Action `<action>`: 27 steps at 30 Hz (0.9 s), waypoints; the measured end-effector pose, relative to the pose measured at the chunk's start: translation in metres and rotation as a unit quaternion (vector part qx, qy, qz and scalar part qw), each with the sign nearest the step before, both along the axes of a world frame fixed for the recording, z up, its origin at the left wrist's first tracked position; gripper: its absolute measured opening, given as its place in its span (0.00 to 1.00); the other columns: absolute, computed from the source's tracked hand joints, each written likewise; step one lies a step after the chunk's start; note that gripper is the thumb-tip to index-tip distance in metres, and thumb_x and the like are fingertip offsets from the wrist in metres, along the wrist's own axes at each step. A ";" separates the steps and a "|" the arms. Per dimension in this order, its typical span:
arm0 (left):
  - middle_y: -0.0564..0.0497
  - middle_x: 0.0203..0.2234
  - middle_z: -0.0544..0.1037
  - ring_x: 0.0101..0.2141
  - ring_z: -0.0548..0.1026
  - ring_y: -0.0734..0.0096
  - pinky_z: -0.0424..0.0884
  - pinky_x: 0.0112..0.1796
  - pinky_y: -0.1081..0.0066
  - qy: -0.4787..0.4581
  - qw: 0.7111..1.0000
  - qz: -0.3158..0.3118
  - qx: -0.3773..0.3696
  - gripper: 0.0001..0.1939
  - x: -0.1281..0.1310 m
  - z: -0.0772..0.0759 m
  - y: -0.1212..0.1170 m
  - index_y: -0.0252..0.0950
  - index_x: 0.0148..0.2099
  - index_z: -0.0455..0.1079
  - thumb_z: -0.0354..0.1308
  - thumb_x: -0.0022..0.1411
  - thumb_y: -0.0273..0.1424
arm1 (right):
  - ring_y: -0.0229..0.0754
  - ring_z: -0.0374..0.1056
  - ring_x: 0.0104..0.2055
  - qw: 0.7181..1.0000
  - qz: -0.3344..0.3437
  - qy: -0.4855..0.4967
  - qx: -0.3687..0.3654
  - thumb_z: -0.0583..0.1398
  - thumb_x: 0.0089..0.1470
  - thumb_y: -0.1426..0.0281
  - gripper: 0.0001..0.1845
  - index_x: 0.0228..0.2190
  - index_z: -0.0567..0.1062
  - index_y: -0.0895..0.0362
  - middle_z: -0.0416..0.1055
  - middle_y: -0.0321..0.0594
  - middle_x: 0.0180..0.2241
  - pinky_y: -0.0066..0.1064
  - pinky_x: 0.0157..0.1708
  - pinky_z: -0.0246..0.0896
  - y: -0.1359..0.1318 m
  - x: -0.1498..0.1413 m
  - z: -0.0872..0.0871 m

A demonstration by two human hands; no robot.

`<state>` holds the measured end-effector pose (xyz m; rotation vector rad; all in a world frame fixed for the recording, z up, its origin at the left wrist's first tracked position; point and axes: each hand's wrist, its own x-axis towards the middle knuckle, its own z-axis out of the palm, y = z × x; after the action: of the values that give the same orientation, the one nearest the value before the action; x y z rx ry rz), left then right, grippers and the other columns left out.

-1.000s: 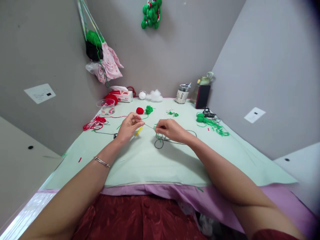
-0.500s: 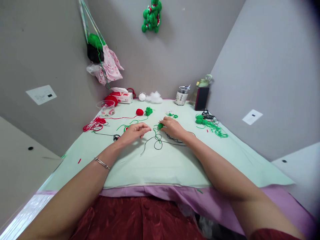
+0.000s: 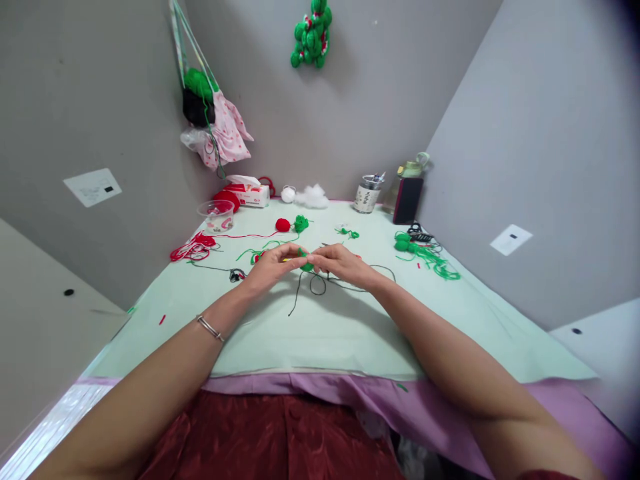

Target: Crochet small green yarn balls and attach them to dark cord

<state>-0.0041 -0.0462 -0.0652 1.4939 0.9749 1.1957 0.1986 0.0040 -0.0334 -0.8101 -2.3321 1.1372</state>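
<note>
Both hands meet over the middle of the table. My left hand (image 3: 271, 269) pinches a small green yarn piece (image 3: 307, 267), its fingers closed around the far side. The fingertips of my right hand (image 3: 341, 263) press together on the same piece from the right. Much of it is hidden by the fingers, and a tiny yellow bit shows beside my left fingers. Below my hands a dark yarn strand (image 3: 317, 285) lies in loose loops on the pale green tablecloth (image 3: 320, 340). Just left of my left hand are green yarn ends and a small dark tangle (image 3: 237, 275).
A red yarn ball (image 3: 283, 225) and green bundle (image 3: 301, 223) lie beyond my hands. On the left are red yarn (image 3: 195, 247), a clear tub (image 3: 216, 217) and a tissue pack (image 3: 250, 195). Green strands (image 3: 433, 257), a phone (image 3: 408, 201) and a pen can (image 3: 367, 195) are at right.
My right hand has lifted the green piece from the table and moved it left. My left hand has closed on it, so my hands now meet.
</note>
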 end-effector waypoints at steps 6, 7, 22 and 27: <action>0.50 0.37 0.79 0.40 0.76 0.66 0.69 0.46 0.65 -0.042 0.999 0.000 -0.008 0.15 0.002 0.003 -0.002 0.37 0.43 0.74 0.68 0.54 0.35 | 0.34 0.54 0.25 0.998 -0.033 0.037 -0.030 0.57 0.57 0.49 0.27 0.24 0.74 0.60 0.63 0.36 0.22 0.28 0.25 0.48 0.002 -0.004 -0.002; 0.51 0.36 0.79 0.39 0.76 0.68 0.70 0.46 0.66 -0.069 0.997 0.013 -0.023 0.14 0.001 0.003 -0.001 0.37 0.43 0.74 0.68 0.55 0.35 | 0.34 0.56 0.25 0.997 -0.047 0.055 -0.033 0.56 0.58 0.50 0.26 0.25 0.75 0.61 0.65 0.37 0.23 0.28 0.26 0.51 0.002 -0.005 -0.002; 0.49 0.34 0.78 0.34 0.78 0.75 0.77 0.43 0.73 -0.298 0.947 0.011 -0.121 0.08 -0.010 0.002 0.007 0.31 0.38 0.74 0.63 0.63 0.32 | 0.34 0.60 0.24 0.991 -0.043 0.118 0.041 0.53 0.61 0.68 0.08 0.40 0.70 0.57 0.71 0.33 0.23 0.28 0.27 0.56 -0.030 -0.013 0.011; 0.51 0.33 0.77 0.33 0.77 0.76 0.75 0.43 0.73 -0.287 0.950 0.014 -0.120 0.10 -0.010 0.003 0.007 0.32 0.37 0.73 0.65 0.60 0.35 | 0.34 0.58 0.22 0.992 -0.069 0.055 0.086 0.53 0.60 0.71 0.06 0.33 0.69 0.56 0.69 0.31 0.20 0.27 0.27 0.52 -0.033 -0.016 0.011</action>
<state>-0.0139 -0.0397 -0.0627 0.8642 0.7072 1.3700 0.1829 -0.0286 -0.0224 -0.8088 -2.2109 0.8860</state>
